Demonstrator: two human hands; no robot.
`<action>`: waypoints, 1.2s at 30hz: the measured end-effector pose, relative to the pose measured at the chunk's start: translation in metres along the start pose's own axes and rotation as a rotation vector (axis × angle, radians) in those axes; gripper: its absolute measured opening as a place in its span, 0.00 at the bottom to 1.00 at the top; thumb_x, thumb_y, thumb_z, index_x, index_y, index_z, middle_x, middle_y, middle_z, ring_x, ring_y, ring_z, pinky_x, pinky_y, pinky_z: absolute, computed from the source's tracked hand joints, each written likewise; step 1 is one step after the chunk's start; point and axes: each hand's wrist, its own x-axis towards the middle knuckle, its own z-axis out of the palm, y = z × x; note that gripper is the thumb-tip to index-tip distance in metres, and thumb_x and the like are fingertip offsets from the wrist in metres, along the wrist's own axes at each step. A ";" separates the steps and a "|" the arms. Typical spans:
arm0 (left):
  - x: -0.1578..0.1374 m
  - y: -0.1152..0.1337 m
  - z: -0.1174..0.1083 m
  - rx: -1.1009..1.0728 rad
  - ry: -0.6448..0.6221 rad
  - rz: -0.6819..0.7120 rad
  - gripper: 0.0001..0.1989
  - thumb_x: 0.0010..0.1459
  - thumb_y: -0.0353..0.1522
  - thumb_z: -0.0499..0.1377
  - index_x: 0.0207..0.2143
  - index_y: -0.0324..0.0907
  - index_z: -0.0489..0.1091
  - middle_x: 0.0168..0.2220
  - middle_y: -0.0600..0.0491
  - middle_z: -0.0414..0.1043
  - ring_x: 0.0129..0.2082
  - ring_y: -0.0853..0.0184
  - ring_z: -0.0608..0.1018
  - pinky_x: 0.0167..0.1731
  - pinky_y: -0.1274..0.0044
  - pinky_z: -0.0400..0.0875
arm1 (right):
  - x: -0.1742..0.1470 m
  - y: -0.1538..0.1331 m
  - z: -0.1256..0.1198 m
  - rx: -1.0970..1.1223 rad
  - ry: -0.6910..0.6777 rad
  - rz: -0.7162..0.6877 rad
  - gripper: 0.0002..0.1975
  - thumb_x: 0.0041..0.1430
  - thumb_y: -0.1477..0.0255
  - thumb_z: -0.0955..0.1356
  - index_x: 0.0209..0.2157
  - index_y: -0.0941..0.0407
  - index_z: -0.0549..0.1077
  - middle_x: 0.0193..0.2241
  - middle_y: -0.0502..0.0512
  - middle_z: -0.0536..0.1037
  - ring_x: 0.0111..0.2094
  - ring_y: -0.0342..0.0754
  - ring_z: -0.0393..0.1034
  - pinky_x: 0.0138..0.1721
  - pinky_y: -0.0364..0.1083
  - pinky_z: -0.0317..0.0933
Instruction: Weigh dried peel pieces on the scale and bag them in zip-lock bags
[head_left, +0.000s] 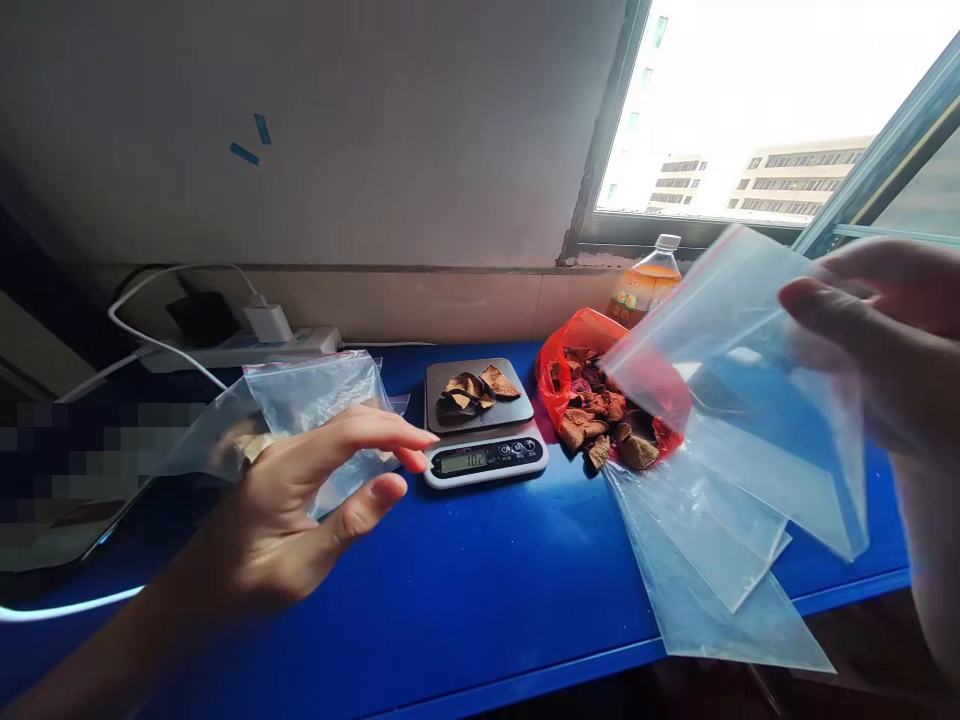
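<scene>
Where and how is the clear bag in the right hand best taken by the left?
Pinch the clear bag by the lower end of its red-striped edge, probably from the left: this edge slants leftward, free, while the right hand holds the bag's right side.

Two bare hands are in view, one left hand [300, 500] and one right hand [885, 350]. There is one digital scale [499, 412], with one display [463, 462] and three buttons [517, 448]; several dried pieces [499, 382] lie on it, overlapping too much for an exact count. One red bag [559, 345] contains more than ten chunks [637, 445]. Of the clear bags, one [735, 310] is held, at least two [720, 590] lie at the right and at least two [322, 390] at the left. The count also includes one bottle [649, 280], one power strip [319, 342], one white charger [268, 323], one black adapter [204, 318], two blue tape strips [262, 129] and one blue table [480, 600].
</scene>
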 end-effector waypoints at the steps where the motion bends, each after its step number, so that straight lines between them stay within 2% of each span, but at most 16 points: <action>1: -0.002 0.003 0.002 -0.050 0.029 -0.071 0.11 0.64 0.37 0.57 0.48 0.49 0.71 0.38 0.56 0.77 0.45 0.66 0.76 0.49 0.77 0.68 | -0.009 -0.021 0.014 0.272 -0.215 0.006 0.16 0.55 0.57 0.73 0.29 0.57 0.75 0.18 0.46 0.70 0.16 0.33 0.60 0.18 0.43 0.49; 2: -0.003 0.005 0.004 -0.109 0.057 -0.150 0.14 0.64 0.41 0.57 0.49 0.48 0.70 0.40 0.54 0.77 0.46 0.65 0.76 0.48 0.77 0.69 | -0.019 -0.038 0.030 0.518 -0.449 0.025 0.17 0.57 0.57 0.72 0.27 0.57 0.72 0.19 0.47 0.70 0.17 0.35 0.63 0.18 0.41 0.51; 4: -0.003 0.006 0.008 -0.254 0.057 -0.282 0.20 0.64 0.48 0.55 0.51 0.46 0.70 0.42 0.51 0.77 0.46 0.62 0.77 0.45 0.76 0.71 | -0.041 -0.061 0.060 0.745 -0.821 0.143 0.16 0.61 0.58 0.70 0.29 0.56 0.69 0.20 0.47 0.71 0.19 0.38 0.66 0.19 0.40 0.58; 6: -0.003 0.004 0.012 -0.396 -0.032 -0.392 0.23 0.62 0.51 0.55 0.49 0.44 0.71 0.41 0.50 0.78 0.41 0.63 0.78 0.39 0.77 0.72 | -0.063 -0.069 0.087 0.848 -0.980 0.202 0.18 0.62 0.56 0.68 0.30 0.56 0.65 0.21 0.46 0.70 0.21 0.39 0.66 0.22 0.41 0.62; 9: -0.002 -0.001 0.018 -0.531 -0.190 -0.544 0.24 0.60 0.53 0.57 0.40 0.41 0.75 0.31 0.53 0.76 0.30 0.69 0.75 0.29 0.82 0.69 | -0.089 -0.064 0.111 0.826 -1.002 0.207 0.16 0.64 0.57 0.66 0.32 0.55 0.63 0.21 0.46 0.68 0.22 0.40 0.65 0.24 0.41 0.61; 12: -0.003 -0.005 0.021 -0.571 -0.283 -0.581 0.24 0.59 0.53 0.58 0.35 0.40 0.74 0.27 0.55 0.72 0.24 0.73 0.71 0.24 0.84 0.64 | -0.103 -0.055 0.119 0.688 -0.972 0.189 0.13 0.66 0.61 0.63 0.32 0.54 0.61 0.19 0.45 0.66 0.20 0.39 0.60 0.21 0.40 0.53; 15: -0.003 -0.005 0.021 -0.569 -0.277 -0.562 0.22 0.60 0.51 0.58 0.34 0.41 0.73 0.26 0.56 0.70 0.23 0.75 0.69 0.23 0.85 0.63 | -0.108 -0.052 0.118 0.614 -0.940 0.198 0.12 0.66 0.62 0.62 0.31 0.54 0.60 0.17 0.44 0.63 0.19 0.39 0.55 0.19 0.40 0.47; 20: -0.003 0.000 0.020 -0.487 -0.260 -0.575 0.15 0.60 0.46 0.60 0.33 0.44 0.73 0.24 0.59 0.68 0.22 0.75 0.68 0.22 0.86 0.62 | -0.111 -0.054 0.119 0.657 -0.927 0.193 0.11 0.66 0.65 0.61 0.30 0.53 0.59 0.17 0.42 0.60 0.18 0.38 0.53 0.17 0.40 0.47; 22: -0.004 0.002 0.020 -0.430 -0.256 -0.570 0.16 0.60 0.46 0.60 0.32 0.43 0.72 0.23 0.59 0.66 0.22 0.75 0.67 0.22 0.85 0.61 | -0.114 -0.052 0.120 0.597 -0.836 0.061 0.09 0.66 0.68 0.62 0.31 0.53 0.60 0.19 0.44 0.63 0.19 0.39 0.58 0.18 0.39 0.52; 23: -0.004 0.003 0.020 -0.408 -0.263 -0.567 0.16 0.60 0.47 0.59 0.32 0.42 0.71 0.23 0.59 0.65 0.22 0.75 0.66 0.22 0.85 0.60 | -0.115 -0.051 0.120 0.539 -0.730 -0.067 0.06 0.65 0.69 0.63 0.33 0.54 0.61 0.23 0.46 0.68 0.22 0.40 0.62 0.21 0.40 0.58; 25: -0.005 0.004 0.022 -0.374 -0.287 -0.560 0.17 0.60 0.47 0.58 0.31 0.42 0.70 0.22 0.59 0.64 0.22 0.74 0.64 0.21 0.84 0.57 | -0.118 -0.049 0.119 0.386 -0.462 -0.407 0.07 0.60 0.72 0.68 0.40 0.55 0.66 0.34 0.56 0.75 0.34 0.46 0.71 0.33 0.46 0.68; 27: -0.005 0.004 0.025 -0.337 -0.336 -0.547 0.18 0.61 0.46 0.56 0.30 0.41 0.69 0.22 0.59 0.63 0.22 0.74 0.62 0.21 0.83 0.55 | -0.121 -0.049 0.116 0.268 -0.276 -0.752 0.15 0.56 0.74 0.71 0.45 0.56 0.69 0.43 0.61 0.75 0.47 0.52 0.70 0.45 0.52 0.69; 28: -0.005 0.003 0.027 -0.316 -0.370 -0.539 0.18 0.61 0.46 0.55 0.30 0.40 0.69 0.23 0.59 0.62 0.22 0.73 0.62 0.21 0.82 0.55 | -0.122 -0.050 0.113 0.236 -0.248 -0.876 0.14 0.56 0.75 0.71 0.44 0.56 0.70 0.44 0.61 0.75 0.50 0.53 0.68 0.47 0.52 0.68; 30: -0.005 0.003 0.031 -0.277 -0.436 -0.525 0.17 0.61 0.45 0.54 0.30 0.40 0.69 0.24 0.58 0.64 0.24 0.72 0.63 0.23 0.81 0.57 | -0.124 -0.054 0.108 0.204 -0.270 -1.014 0.07 0.58 0.76 0.70 0.40 0.55 0.74 0.40 0.58 0.76 0.51 0.51 0.67 0.47 0.51 0.67; 32: -0.006 0.004 0.035 -0.253 -0.477 -0.513 0.16 0.61 0.44 0.55 0.31 0.40 0.70 0.26 0.56 0.66 0.25 0.71 0.65 0.25 0.80 0.59 | -0.126 -0.057 0.105 0.189 -0.316 -1.058 0.05 0.61 0.76 0.67 0.37 0.56 0.75 0.36 0.56 0.77 0.50 0.51 0.67 0.45 0.50 0.66; 36: -0.008 0.007 0.039 -0.201 -0.497 -0.505 0.14 0.58 0.41 0.56 0.29 0.40 0.69 0.25 0.56 0.68 0.25 0.70 0.66 0.24 0.80 0.59 | -0.125 -0.060 0.103 0.169 -0.383 -1.143 0.10 0.62 0.77 0.64 0.34 0.57 0.78 0.36 0.57 0.78 0.47 0.50 0.66 0.40 0.48 0.62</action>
